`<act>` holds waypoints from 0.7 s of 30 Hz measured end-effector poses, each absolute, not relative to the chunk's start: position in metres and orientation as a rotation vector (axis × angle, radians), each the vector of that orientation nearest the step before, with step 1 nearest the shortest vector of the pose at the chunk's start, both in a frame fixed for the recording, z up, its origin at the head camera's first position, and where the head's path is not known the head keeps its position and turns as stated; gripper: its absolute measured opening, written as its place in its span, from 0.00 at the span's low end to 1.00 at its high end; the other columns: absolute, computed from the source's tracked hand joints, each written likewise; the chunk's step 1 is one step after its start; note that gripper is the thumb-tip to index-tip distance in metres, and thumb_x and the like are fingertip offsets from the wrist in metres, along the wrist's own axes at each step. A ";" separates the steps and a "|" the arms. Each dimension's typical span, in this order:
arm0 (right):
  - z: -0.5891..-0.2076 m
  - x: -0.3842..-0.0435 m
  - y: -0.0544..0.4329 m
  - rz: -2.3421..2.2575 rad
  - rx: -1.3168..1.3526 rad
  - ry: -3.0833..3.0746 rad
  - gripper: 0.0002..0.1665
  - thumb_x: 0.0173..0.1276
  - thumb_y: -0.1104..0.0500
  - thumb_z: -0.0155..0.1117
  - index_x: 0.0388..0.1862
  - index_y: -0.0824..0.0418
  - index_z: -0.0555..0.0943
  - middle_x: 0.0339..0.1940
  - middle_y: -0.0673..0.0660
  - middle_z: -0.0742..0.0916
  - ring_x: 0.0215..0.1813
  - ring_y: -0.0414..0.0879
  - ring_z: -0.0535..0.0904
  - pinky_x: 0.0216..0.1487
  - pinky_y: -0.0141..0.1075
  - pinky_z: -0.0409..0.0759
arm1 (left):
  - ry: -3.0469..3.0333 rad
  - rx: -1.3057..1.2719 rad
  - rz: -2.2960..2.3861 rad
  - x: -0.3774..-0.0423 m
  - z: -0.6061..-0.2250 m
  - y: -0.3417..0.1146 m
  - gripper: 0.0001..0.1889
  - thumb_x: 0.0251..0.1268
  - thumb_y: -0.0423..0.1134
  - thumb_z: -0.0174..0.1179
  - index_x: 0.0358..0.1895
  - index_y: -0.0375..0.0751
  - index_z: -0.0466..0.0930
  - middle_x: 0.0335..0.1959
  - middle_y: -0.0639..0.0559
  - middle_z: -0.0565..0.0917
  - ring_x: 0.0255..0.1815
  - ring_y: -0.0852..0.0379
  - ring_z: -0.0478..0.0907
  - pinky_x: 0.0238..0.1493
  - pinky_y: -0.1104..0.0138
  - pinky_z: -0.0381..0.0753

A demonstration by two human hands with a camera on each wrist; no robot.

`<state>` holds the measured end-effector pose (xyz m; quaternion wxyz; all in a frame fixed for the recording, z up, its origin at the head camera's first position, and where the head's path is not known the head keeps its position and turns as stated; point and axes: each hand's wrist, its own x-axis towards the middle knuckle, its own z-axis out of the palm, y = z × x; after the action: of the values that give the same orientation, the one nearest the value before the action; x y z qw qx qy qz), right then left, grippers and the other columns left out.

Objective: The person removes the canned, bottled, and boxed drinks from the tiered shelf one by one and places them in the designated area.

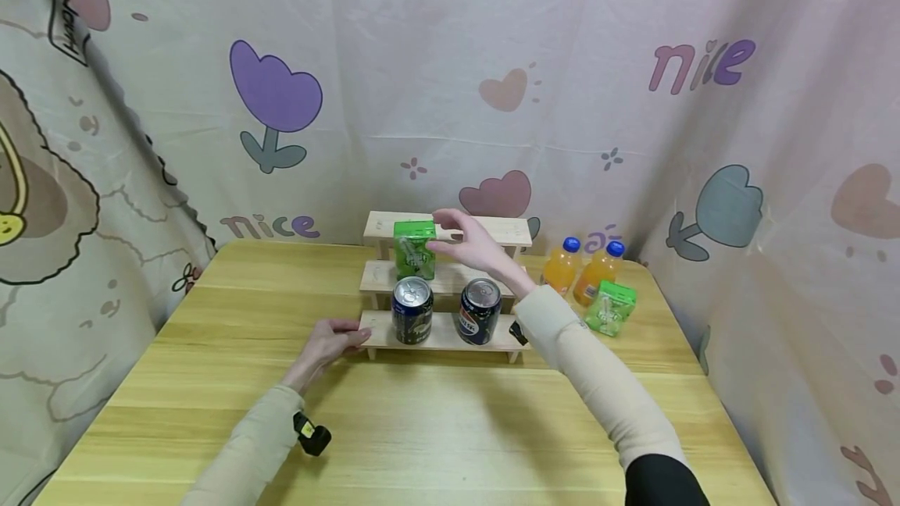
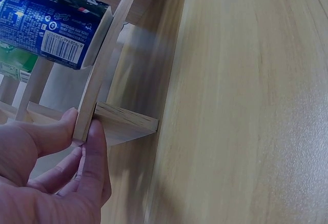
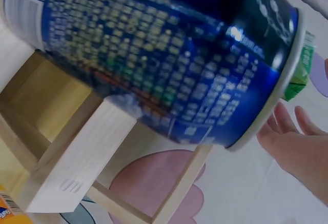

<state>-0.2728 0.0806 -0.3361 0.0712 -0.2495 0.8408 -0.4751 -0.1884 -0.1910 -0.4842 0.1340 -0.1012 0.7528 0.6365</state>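
Observation:
My left hand [image 1: 330,346] pinches the left end of the bottom board of a three-tier wooden shelf [image 1: 376,328]; in the left wrist view the thumb lies on top and the fingers underneath. A green drink carton [image 1: 415,250] stands upright on the middle tier at the left. Right beside it is my right hand [image 1: 474,244], fingers apart and extended, with the thumb tip at the carton's right edge. On the bottom tier stand two dark blue soda cans, the left can [image 1: 412,311] and the right can [image 1: 480,312]. In the right wrist view, a can hides most of the carton.
Two orange drink bottles with blue caps, the left bottle [image 1: 560,265] and the right bottle [image 1: 598,272], stand right of the shelf. Another green carton [image 1: 610,308] leans in front of them. A patterned curtain [image 1: 450,100] hangs behind the wooden table [image 1: 422,436].

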 end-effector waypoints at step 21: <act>-0.339 -0.296 0.055 -1.291 -0.685 2.531 0.31 0.64 0.61 0.74 0.65 0.64 0.75 0.56 0.64 0.85 0.58 0.56 0.82 0.58 0.40 0.85 | 2.155 -0.307 1.871 -0.188 -0.484 -0.191 0.28 0.66 0.30 0.65 0.63 0.15 0.67 0.47 0.33 0.86 0.33 0.62 0.84 0.42 0.70 0.90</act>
<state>-0.2956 0.0555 -0.3390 0.1092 -0.2328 0.8608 -0.4392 -0.1884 -0.1915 -0.4844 0.1354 -0.1060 0.7439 0.6458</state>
